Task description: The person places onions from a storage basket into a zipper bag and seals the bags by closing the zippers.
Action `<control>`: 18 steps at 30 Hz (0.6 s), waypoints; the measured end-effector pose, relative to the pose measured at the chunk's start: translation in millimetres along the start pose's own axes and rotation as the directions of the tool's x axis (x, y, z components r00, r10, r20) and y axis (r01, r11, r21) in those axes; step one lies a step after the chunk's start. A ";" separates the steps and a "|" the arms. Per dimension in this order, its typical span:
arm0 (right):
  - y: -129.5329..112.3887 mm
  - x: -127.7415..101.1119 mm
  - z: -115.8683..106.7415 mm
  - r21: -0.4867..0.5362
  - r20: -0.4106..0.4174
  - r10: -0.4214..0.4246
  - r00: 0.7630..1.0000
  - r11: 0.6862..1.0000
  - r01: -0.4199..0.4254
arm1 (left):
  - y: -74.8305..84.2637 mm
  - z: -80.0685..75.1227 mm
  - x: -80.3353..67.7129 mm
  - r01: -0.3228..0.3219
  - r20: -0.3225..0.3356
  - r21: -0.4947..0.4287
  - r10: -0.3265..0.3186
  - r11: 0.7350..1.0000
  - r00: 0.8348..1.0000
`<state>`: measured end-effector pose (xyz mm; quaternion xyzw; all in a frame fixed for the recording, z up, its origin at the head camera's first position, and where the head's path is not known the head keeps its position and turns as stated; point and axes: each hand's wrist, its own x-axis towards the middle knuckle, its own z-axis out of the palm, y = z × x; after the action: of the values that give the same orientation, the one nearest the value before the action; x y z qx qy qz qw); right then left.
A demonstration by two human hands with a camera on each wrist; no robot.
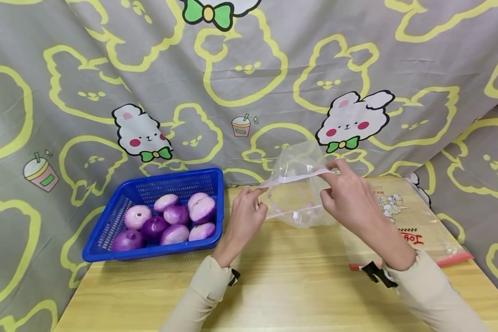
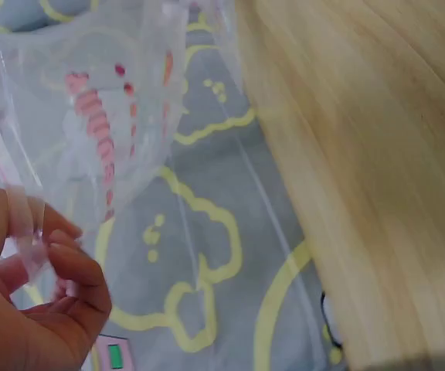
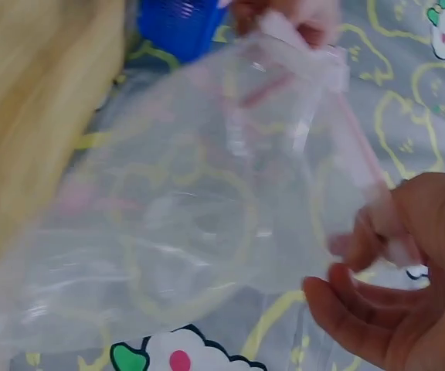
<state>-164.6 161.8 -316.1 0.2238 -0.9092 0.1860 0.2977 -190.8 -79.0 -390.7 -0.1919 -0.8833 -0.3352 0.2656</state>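
A clear plastic zip bag [image 1: 296, 161] with a pinkish seal strip hangs in the air between both hands, its mouth spread apart. My left hand [image 1: 246, 213] pinches one end of the mouth; in the left wrist view its thumb and fingers meet on the strip [image 2: 23, 224]. At the other end my right hand [image 1: 348, 196] grips the rim between thumb and fingers, as the right wrist view also shows beside the bag's film [image 3: 199, 224]. Reddish printing appears on the bag's side in the left wrist view.
A blue plastic basket [image 1: 153, 251] with several purple onions [image 1: 176, 215] stands on the left of the wooden table [image 1: 282, 281]. On the right lies another clear bag [image 1: 429, 226] with red print and a red strip. A patterned grey curtain [image 1: 249, 92] hangs behind.
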 end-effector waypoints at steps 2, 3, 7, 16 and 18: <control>3.1 2.9 -3.7 -0.006 0.016 -0.020 1.000 1.000 0.020 | -2.4 5.4 3.1 0.037 0.018 -0.035 -0.037 0.999 0.999; 4.3 4.2 -3.4 0.002 0.025 -0.030 0.999 1.000 0.030 | -3.7 8.4 3.9 0.053 0.034 -0.049 -0.051 0.997 0.998; 4.7 9.2 13.9 0.054 0.027 -0.101 0.995 0.994 0.100 | -9.8 19.3 2.4 0.136 0.125 -0.131 -0.120 0.982 0.985; 5.3 -10.5 43.5 0.185 0.231 -0.151 0.961 0.977 0.108 | -16.7 38.6 2.9 0.268 0.259 -0.239 -0.205 0.933 0.944; 7.2 -15.3 43.2 0.165 0.247 -0.105 0.963 0.984 0.065 | -19.7 40.6 2.0 0.271 0.255 -0.225 -0.212 0.936 0.944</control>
<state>-177.1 151.9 -359.7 0.3071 -0.9122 0.2129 0.1678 -216.3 -64.4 -424.9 -0.1510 -0.8738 -0.4528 0.0928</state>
